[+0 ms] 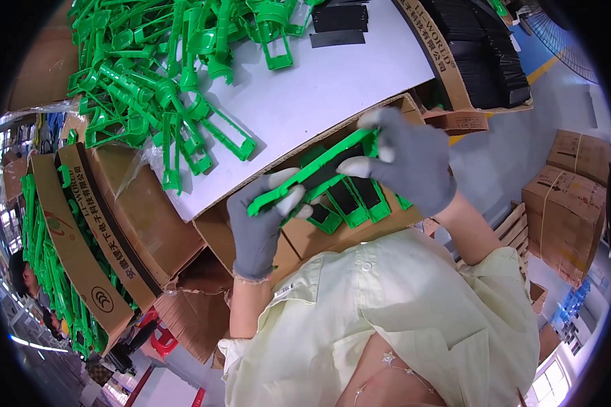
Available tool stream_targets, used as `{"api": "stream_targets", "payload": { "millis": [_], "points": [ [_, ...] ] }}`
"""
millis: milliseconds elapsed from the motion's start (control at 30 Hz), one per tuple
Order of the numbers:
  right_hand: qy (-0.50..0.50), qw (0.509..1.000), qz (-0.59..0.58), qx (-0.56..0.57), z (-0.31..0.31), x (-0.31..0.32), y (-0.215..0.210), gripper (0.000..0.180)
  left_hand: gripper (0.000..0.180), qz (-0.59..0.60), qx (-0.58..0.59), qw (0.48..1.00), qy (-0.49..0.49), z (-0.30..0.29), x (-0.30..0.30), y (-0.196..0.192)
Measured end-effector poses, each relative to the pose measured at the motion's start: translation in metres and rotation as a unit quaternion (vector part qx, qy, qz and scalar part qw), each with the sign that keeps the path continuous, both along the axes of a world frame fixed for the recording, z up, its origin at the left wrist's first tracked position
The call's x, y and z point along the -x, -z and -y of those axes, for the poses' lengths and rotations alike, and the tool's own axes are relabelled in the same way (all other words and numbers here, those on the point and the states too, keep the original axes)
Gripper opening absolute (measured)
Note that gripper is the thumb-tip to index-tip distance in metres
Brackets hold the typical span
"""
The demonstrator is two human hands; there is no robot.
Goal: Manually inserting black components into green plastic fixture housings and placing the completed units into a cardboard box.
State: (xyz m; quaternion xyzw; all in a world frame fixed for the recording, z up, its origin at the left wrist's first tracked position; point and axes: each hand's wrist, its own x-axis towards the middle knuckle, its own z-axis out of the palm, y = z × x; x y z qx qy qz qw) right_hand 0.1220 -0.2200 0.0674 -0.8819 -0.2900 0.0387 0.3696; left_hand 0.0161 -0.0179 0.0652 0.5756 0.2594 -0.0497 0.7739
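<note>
Head view shows a green frame held between both gloved hands, above an open carton in front of the table. Its long axis slants from the left hand, gripping the lower end, to the right hand, gripping the upper end. The right thumb lies nearer the dark panel, apparently touching it. The frame's underside is hidden, and it partly covers other frames in the carton; the panel's seating is hard to judge.
</note>
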Motion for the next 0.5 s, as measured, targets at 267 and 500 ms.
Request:
{"api": "stream_targets", "payload": {
  "millis": [267,500],
  "points": [
    [-0.073,0.971,-0.224,-0.04,0.004,0.02,0.028,0.022,0.024,-0.032,-0.053,0.998,0.029,-0.005,0.021,0.013],
    [-0.122,0.984,-0.117,0.058,-0.018,0.048,0.048,0.028,0.013,-0.117,-0.059,0.991,-0.037,-0.021,0.055,0.009]
  ]
}}
